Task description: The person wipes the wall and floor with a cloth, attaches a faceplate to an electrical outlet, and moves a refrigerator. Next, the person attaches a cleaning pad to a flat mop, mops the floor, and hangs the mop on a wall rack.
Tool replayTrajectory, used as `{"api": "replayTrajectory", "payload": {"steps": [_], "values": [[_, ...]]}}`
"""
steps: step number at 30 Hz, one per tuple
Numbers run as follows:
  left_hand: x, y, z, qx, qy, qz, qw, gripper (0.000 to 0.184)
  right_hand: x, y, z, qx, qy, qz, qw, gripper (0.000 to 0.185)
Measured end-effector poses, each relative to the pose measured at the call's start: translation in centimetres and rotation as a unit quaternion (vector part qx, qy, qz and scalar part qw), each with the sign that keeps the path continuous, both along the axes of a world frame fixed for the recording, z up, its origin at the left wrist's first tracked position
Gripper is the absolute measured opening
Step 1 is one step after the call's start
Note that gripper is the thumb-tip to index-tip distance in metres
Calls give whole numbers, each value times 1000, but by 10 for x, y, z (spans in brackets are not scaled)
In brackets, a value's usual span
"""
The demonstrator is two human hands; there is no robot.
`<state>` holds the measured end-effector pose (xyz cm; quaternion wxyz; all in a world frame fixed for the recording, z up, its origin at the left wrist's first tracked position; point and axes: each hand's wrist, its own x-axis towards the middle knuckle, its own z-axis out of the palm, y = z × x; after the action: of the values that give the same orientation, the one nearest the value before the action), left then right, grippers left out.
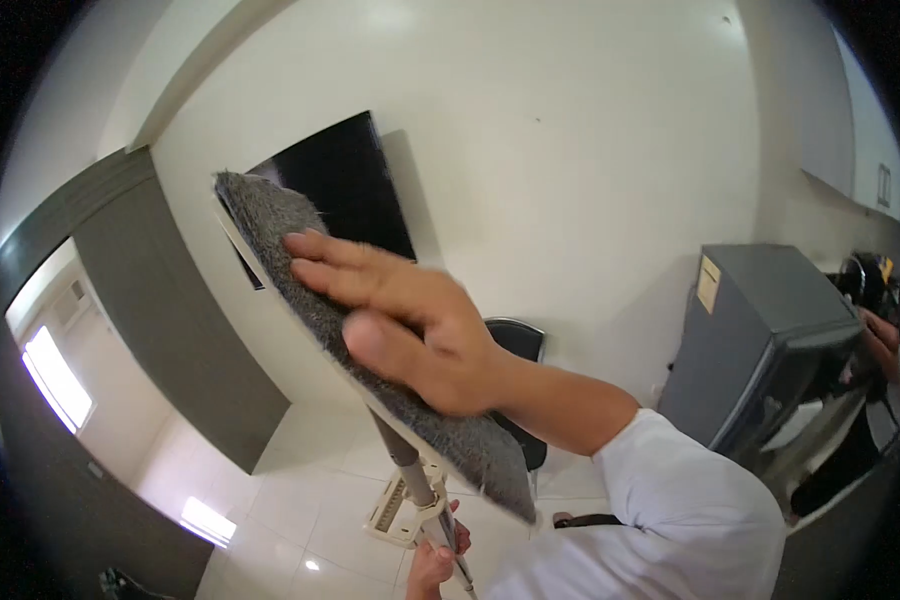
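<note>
A flat mop is held up in front of me, its long grey fluffy pad (270, 215) slanting from upper left to lower right. My right hand (410, 320) lies over the pad, fingers stretched out and thumb apart, with the fingertips at the fibres. Lower down, my left hand (435, 565) is wrapped round the mop's metal pole (410, 465), just below a cream plastic slotted frame (395, 510) on the pole. The pad hides part of the pole's upper end.
Behind the mop, a black television (340, 180) hangs on the wall. A black chair (518, 338) stands near that wall. To the right are a grey refrigerator (725, 330) and a person (880, 345) beside it. A doorway (120, 380) opens on the left; the floor (320, 520) is tiled.
</note>
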<state>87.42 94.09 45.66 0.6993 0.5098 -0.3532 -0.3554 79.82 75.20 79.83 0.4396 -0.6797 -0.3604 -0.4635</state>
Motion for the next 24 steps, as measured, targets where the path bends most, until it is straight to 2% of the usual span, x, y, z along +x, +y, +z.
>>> {"api": "replayTrajectory", "payload": {"steps": [2,3,4,6,8,9,12,13,16,19,21,24], "values": [[4,0,-6,-43,7,-25,999,124,-2,17,-7,-90,-22,-70,993,68],[7,2,-6,-52,10,-57,997,124,-2,17,-9,-117,-8,-60,991,77],[5,1,-2,-55,11,-41,998,124,-2,16,-10,-144,6,-51,988,87],[-6,-3,3,-58,10,-44,997,124,-8,18,-21,-106,60,-66,990,92],[-8,-7,2,-68,4,-38,997,108,-13,17,-35,-96,68,-34,992,84],[-7,-7,4,-51,-17,-46,997,118,-14,17,-41,-94,79,-21,992,89],[-4,-4,1,-53,-24,-40,998,119,-36,19,-66,-63,163,-9,985,103],[-6,-3,-2,-57,-27,-26,998,109,-44,21,-74,-50,194,-9,980,108],[-4,5,12,-33,-71,-22,997,98,-61,27,-94,-10,261,-19,965,122],[0,5,28,-31,-100,-9,994,91,-53,21,-108,-52,129,-32,990,117],[8,7,25,-31,-110,-31,993,92,-51,19,-110,-59,111,-18,992,112],[5,13,27,-41,-94,-52,993,93,-60,7,-74,-95,141,-9,985,104]]}}
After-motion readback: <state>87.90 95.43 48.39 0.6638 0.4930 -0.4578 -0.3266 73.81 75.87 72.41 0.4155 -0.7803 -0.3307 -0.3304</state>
